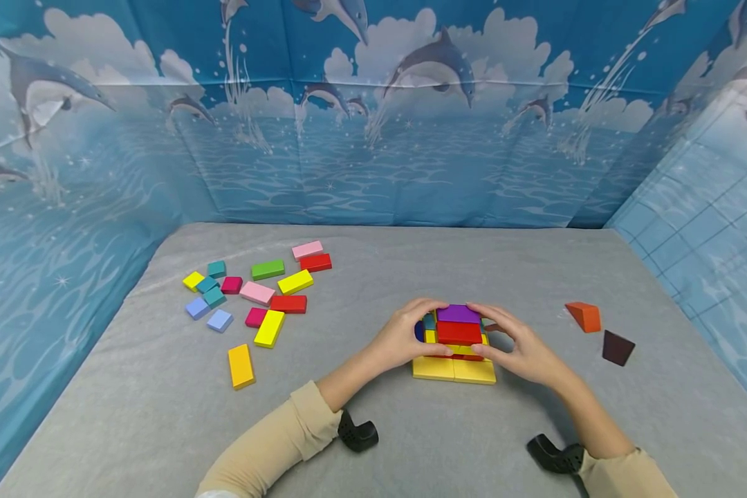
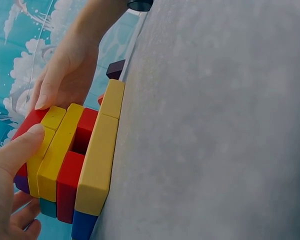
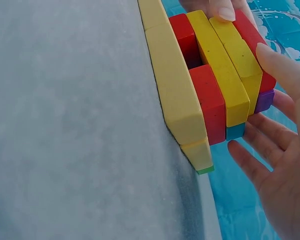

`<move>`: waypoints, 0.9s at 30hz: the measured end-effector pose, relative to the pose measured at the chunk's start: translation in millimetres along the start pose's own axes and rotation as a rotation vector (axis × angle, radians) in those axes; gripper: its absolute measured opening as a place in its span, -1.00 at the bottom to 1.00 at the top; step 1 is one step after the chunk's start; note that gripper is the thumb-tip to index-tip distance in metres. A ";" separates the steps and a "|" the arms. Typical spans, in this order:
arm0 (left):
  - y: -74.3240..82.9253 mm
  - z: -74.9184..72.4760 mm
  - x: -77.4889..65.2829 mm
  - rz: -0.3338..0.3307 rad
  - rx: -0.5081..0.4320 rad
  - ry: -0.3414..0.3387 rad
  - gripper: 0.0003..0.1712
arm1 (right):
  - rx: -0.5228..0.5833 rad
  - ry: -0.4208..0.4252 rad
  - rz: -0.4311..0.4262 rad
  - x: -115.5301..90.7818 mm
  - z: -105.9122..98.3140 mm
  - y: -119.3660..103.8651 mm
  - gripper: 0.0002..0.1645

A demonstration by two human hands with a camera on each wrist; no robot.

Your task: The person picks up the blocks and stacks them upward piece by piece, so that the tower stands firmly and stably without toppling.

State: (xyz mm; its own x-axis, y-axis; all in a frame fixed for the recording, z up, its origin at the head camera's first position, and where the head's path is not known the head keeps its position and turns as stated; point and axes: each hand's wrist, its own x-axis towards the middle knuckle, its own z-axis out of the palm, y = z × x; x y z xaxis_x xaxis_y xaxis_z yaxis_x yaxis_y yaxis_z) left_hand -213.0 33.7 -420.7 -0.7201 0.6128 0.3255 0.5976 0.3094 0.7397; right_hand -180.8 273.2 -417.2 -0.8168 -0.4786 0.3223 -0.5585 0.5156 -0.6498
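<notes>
A layered stack of wooden blocks stands on the cloth, with pale yellow blocks [image 1: 432, 369] at its base. Above them come red blocks [image 3: 208, 100], yellow blocks [image 2: 60, 155], then a red block [image 1: 459, 333] and a purple block [image 1: 458, 314] on top. My left hand [image 1: 404, 335] holds the stack's left side, thumb at the front by the upper yellow layer, fingers reaching behind. From the right, my right hand [image 1: 523, 346] holds it likewise, its thumb [image 3: 277, 62] along the edge of the upper red block. The fingers' far contacts are partly hidden.
Left of the stack lie several loose blocks, among them a green block [image 1: 268, 270], a red block [image 1: 289, 304] and an orange-yellow block [image 1: 241, 366]. At right are an orange wedge [image 1: 584, 317] and a dark brown block [image 1: 618, 348]. A dolphin-print curtain [image 1: 373, 159] hangs behind the table.
</notes>
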 end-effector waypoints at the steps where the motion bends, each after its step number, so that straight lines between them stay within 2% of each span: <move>1: -0.2 -0.2 0.2 -0.001 -0.003 0.000 -0.26 | 0.003 0.001 0.001 0.1 -0.1 -0.6 -0.23; 7: -1.6 -3.0 0.9 0.003 -0.007 -0.009 -0.22 | 0.006 0.003 0.001 0.0 -0.1 0.3 -0.23; 11: -6.5 -16.5 -1.0 -0.010 -0.012 -0.012 -0.14 | -0.001 0.005 0.005 0.1 0.2 0.1 -0.22; 14: -17.9 -37.7 -6.3 -0.045 0.012 0.029 -0.13 | -0.008 0.004 0.011 0.1 0.2 -1.1 -0.22; 17: -35.2 -65.4 -17.8 -0.096 0.061 0.085 -0.16 | -0.010 0.006 0.029 -0.1 0.4 -2.2 -0.22; 20: -54.8 -94.5 -35.7 -0.148 0.141 0.121 -0.19 | -0.013 0.012 0.044 -0.2 0.7 -2.3 -0.21; 23: -71.7 -121.1 -57.0 -0.197 0.226 0.128 -0.21 | -0.013 0.016 0.045 -0.1 0.8 -1.0 -0.20; 27: -87.9 -145.8 -83.4 -0.287 0.324 0.129 -0.27 | -0.015 0.016 0.043 0.3 0.8 -0.7 -0.20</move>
State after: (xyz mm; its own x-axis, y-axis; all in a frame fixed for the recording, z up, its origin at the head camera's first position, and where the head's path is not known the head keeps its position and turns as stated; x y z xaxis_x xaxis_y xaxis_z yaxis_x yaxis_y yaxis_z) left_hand -256.9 -150.6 -427.1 -0.8987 0.3795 0.2199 0.4318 0.6777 0.5951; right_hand -180.5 272.2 -417.2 -0.8422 -0.4442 0.3056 -0.5249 0.5458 -0.6531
